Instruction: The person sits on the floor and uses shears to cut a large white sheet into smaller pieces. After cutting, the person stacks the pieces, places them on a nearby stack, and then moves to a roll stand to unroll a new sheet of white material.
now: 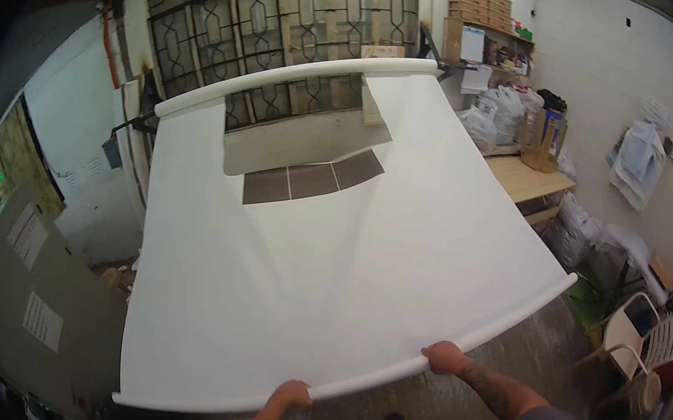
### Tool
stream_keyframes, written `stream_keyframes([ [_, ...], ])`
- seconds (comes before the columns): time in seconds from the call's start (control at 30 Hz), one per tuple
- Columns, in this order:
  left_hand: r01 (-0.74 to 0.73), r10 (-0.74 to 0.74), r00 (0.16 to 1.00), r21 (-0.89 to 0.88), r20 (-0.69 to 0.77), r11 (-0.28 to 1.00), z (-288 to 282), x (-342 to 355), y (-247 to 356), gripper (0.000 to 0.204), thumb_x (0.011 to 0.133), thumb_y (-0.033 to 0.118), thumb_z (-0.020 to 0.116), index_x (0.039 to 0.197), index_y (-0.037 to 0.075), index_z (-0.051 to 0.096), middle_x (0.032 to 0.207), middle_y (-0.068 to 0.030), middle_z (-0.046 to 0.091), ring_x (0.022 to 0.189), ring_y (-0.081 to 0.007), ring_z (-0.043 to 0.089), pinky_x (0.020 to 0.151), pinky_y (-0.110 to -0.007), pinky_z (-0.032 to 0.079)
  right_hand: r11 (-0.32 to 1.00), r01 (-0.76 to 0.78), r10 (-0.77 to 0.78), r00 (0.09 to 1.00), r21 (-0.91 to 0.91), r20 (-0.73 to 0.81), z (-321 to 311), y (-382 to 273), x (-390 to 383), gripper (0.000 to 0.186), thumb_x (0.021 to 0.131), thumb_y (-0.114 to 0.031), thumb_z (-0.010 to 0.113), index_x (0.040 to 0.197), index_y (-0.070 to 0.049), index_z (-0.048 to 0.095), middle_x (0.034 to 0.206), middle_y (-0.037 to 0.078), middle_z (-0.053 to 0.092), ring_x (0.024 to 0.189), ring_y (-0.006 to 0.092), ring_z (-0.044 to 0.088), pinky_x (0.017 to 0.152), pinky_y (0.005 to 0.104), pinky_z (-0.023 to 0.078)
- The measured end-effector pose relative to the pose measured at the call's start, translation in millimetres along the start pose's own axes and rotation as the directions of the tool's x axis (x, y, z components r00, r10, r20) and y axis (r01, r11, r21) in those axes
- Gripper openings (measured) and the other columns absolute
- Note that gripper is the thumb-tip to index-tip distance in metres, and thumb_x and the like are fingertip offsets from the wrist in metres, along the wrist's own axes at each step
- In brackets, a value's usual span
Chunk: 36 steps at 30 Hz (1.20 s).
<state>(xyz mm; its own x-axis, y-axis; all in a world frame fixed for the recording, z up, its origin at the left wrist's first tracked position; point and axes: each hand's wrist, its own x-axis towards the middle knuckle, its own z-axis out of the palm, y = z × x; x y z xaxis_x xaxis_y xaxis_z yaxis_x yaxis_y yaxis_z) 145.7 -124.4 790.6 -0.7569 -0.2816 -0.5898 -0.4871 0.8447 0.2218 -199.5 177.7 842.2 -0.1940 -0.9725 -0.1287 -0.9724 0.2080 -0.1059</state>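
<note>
A wide white sheet (pixel 305 298) stretches away from me, from a roll (pixel 295 74) mounted at the far end to a rolled near edge (pixel 502 324). My left hand (pixel 293 393) is closed around that near roll, left of its middle. Farther right, my right hand (pixel 445 357) also grips it, fingers wrapped over the top. Toward the far end the sheet has a large cut-out opening, through which a wall shows. Just below the opening lies a row of three dark brown printed panels (pixel 312 179). The undersides of both hands are hidden.
A grey cabinet (pixel 46 304) stands at the left. On the right are a wooden table (pixel 527 176), plastic bags (pixel 501 114) and a shelf with stacked trays (pixel 479 1). A white chair (pixel 639 332) stands at the lower right. A metal-grille window (pixel 289 27) is behind the roll.
</note>
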Motion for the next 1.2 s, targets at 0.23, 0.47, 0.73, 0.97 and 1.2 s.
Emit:
stream_keyframes([
  [0.23,-0.069,0.268,0.795,-0.358,0.544,0.931,117,-27,29,0.048,0.068,0.032,0.067,0.107,0.005,0.068,0.107,-0.0112,0.070,0.098,-0.0242,0.063,0.085,-0.039,0.047,0.975,0.078,-0.193,0.756,0.206,0.626,84,-5,-64,0.027,0.067,-0.021,0.070,0.091,-0.011,0.071,0.089,0.015,0.070,0.088,0.0336,0.067,0.077,0.0457,0.053],
  [0.47,-0.010,0.226,0.873,-0.447,0.432,0.895,144,-65,39,0.055,0.080,0.046,0.062,0.118,0.007,0.062,0.115,-0.0178,0.065,0.109,-0.0308,0.060,0.091,-0.042,0.046,0.993,-0.070,0.011,0.862,0.097,0.506,72,-41,-87,0.041,0.068,-0.026,0.072,0.105,-0.009,0.068,0.106,0.013,0.069,0.100,0.0348,0.065,0.084,0.0498,0.049],
  [0.73,0.086,-0.043,0.971,-0.177,0.234,0.980,102,-97,70,0.049,0.077,0.038,0.064,0.113,0.006,0.061,0.109,-0.0169,0.067,0.105,-0.0331,0.063,0.090,-0.044,0.049,0.886,0.037,-0.384,0.620,0.463,0.685,99,-26,-79,0.043,0.068,-0.028,0.072,0.104,-0.006,0.067,0.104,0.016,0.069,0.098,0.0349,0.064,0.081,0.0449,0.051],
  [0.97,0.140,-0.125,0.986,-0.139,0.110,0.980,87,-97,69,0.046,0.071,0.038,0.068,0.106,0.009,0.062,0.102,-0.0148,0.069,0.102,-0.0316,0.065,0.087,-0.043,0.050,0.905,-0.072,-0.288,0.622,0.419,0.728,68,-38,-51,0.048,0.061,-0.024,0.072,0.105,-0.007,0.068,0.107,0.015,0.068,0.092,0.0318,0.064,0.077,0.0429,0.049],
  [1.2,0.053,-0.044,0.996,-0.115,0.075,0.992,40,-89,68,0.043,0.071,0.034,0.067,0.106,0.009,0.062,0.104,-0.0128,0.069,0.102,-0.0302,0.065,0.084,-0.042,0.051,0.963,-0.010,-0.099,0.916,0.269,0.389,28,-49,-34,0.043,0.069,-0.033,0.072,0.102,-0.006,0.066,0.094,0.018,0.067,0.098,0.0310,0.064,0.086,0.0427,0.049],
])
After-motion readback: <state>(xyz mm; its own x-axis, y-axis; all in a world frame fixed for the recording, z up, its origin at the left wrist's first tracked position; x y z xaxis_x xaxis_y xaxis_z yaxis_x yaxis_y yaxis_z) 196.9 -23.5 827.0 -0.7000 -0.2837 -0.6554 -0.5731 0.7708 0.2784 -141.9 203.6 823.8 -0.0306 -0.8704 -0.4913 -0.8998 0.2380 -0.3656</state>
